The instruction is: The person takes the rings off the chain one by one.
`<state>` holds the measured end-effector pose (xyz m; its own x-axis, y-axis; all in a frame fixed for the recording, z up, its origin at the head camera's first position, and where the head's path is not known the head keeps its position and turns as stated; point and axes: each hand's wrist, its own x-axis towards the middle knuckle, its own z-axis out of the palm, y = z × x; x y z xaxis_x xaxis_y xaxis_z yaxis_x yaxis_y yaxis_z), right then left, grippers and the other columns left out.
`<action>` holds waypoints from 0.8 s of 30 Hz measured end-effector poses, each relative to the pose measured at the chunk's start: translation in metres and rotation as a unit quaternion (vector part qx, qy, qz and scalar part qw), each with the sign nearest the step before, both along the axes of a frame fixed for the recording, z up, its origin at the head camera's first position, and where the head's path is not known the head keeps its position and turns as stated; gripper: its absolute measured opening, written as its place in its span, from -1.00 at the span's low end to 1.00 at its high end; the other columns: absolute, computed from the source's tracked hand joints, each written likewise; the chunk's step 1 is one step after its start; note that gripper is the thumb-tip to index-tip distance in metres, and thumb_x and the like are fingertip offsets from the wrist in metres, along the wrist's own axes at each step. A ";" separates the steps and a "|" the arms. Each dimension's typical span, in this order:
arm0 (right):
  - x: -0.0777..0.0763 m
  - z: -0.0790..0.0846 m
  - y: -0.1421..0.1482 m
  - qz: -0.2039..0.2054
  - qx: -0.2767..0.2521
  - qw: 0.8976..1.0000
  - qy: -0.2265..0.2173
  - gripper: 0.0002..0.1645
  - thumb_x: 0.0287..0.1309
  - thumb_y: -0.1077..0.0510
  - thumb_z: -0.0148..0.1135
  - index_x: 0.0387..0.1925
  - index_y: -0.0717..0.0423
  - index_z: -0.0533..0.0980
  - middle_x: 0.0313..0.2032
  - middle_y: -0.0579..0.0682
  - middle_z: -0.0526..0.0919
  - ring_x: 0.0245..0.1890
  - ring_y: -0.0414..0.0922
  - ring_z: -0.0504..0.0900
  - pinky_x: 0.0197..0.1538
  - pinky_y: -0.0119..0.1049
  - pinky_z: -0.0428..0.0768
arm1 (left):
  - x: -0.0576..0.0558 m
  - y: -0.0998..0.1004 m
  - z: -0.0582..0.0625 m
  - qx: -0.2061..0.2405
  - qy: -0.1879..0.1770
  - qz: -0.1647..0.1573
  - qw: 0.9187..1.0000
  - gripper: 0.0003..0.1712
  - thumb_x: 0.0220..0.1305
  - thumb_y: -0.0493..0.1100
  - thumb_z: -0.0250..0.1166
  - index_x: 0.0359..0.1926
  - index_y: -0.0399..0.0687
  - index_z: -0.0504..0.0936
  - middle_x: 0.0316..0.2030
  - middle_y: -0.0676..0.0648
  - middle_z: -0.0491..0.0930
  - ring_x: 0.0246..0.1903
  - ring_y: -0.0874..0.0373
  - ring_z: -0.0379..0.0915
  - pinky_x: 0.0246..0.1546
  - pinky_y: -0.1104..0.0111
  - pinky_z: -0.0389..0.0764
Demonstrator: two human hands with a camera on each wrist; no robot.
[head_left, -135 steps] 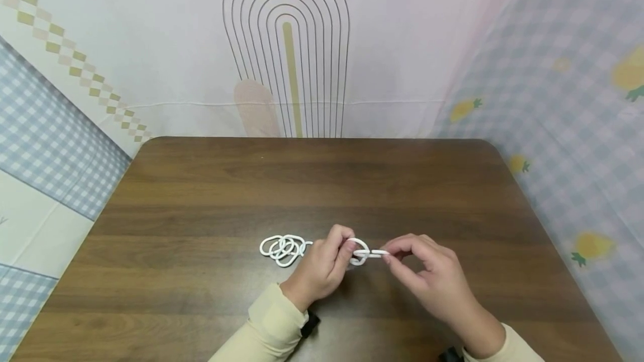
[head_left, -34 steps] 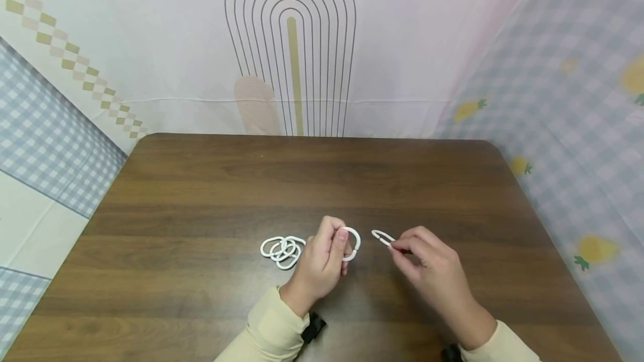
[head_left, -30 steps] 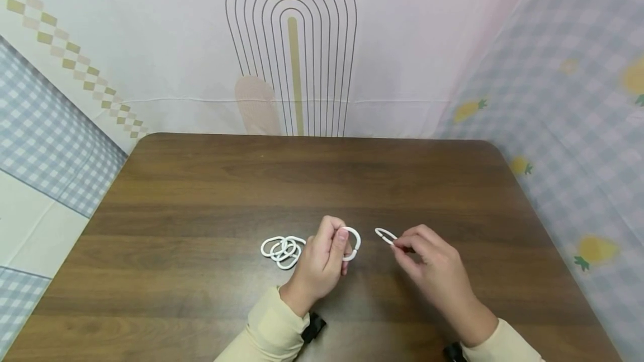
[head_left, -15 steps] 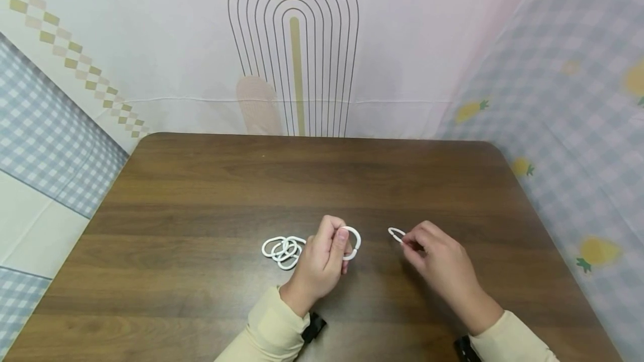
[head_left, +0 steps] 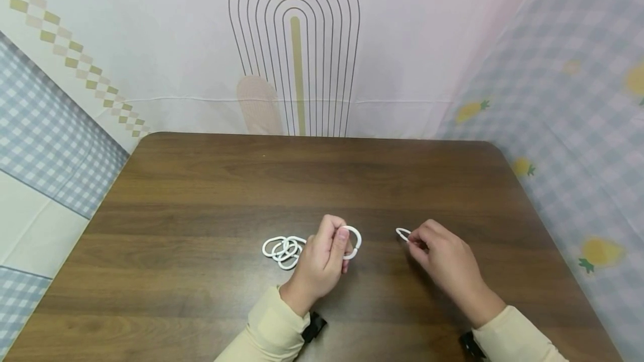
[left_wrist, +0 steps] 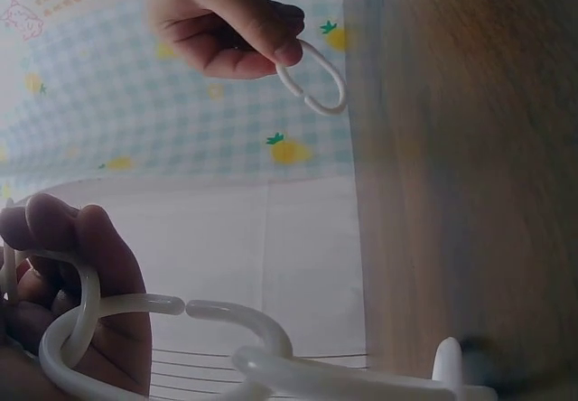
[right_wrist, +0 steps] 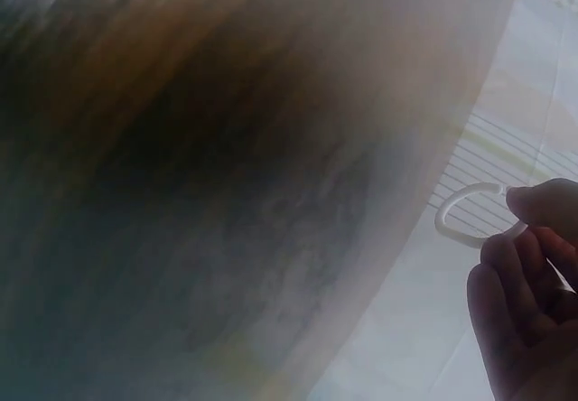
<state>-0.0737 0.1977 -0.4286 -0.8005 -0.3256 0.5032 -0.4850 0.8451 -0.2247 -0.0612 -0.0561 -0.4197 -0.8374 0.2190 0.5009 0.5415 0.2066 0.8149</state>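
My left hand grips a white plastic chain link, whose rounded end sticks out past the thumb. Joined links of a white chain lie in a small heap on the table to the left of that hand. In the left wrist view, a chain link with a narrow gap hooks through the gripped one. Off to the right, my right hand pinches a single loose link between thumb and fingertips, held above the table. This link has a gap in its side, seen in the left wrist view.
A brown wood-grain table spans the space below both hands. Behind it hangs a pale patterned cloth, with a checked pineapple-print cloth on the right. Black straps sit at the wrists.
At first the right hand's link was threaded through the link in the left hand. Now the two are apart, and the right hand has drawn away rightward with its link. The left hand barely moved.
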 end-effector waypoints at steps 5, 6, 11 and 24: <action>-0.001 -0.002 0.002 -0.010 0.008 1.000 -0.017 -0.74 -0.10 0.30 0.57 -0.50 -0.02 0.60 -0.45 -0.22 0.52 -0.54 -0.33 0.46 -0.57 -0.37 0.46 | -0.001 -0.001 0.001 -0.004 -0.001 0.003 1.000 -0.91 0.55 -0.32 -0.03 -0.19 -0.12 0.34 -0.65 0.04 0.49 -0.70 0.46 0.35 -0.66 0.56 0.49; -0.002 -0.002 0.002 -0.011 0.010 1.000 -0.020 -0.75 -0.10 0.29 0.56 -0.50 -0.03 0.60 -0.44 -0.22 0.52 -0.54 -0.33 0.46 -0.57 -0.37 0.46 | -0.001 -0.001 0.002 -0.003 -0.002 0.002 1.000 -0.91 0.55 -0.32 -0.04 -0.19 -0.12 0.34 -0.65 0.04 0.49 -0.71 0.46 0.35 -0.66 0.55 0.49; -0.002 -0.004 0.003 -0.016 0.019 0.999 -0.037 -0.76 -0.07 0.28 0.56 -0.49 -0.03 0.61 -0.43 -0.22 0.52 -0.55 -0.34 0.44 -0.57 -0.38 0.45 | -0.002 -0.001 0.001 -0.001 -0.004 -0.002 1.000 -0.90 0.56 -0.32 -0.05 -0.19 -0.11 0.34 -0.64 0.04 0.49 -0.70 0.46 0.35 -0.66 0.55 0.49; -0.013 -0.009 0.010 -0.029 0.048 0.994 -0.096 -0.86 0.03 0.23 0.52 -0.43 0.01 0.66 -0.40 -0.19 0.57 -0.55 -0.30 0.45 -0.51 -0.32 0.49 | -0.003 -0.002 0.000 -0.006 0.003 0.002 1.000 -0.89 0.56 -0.32 -0.05 -0.20 -0.11 0.33 -0.63 0.04 0.49 -0.70 0.47 0.35 -0.67 0.56 0.48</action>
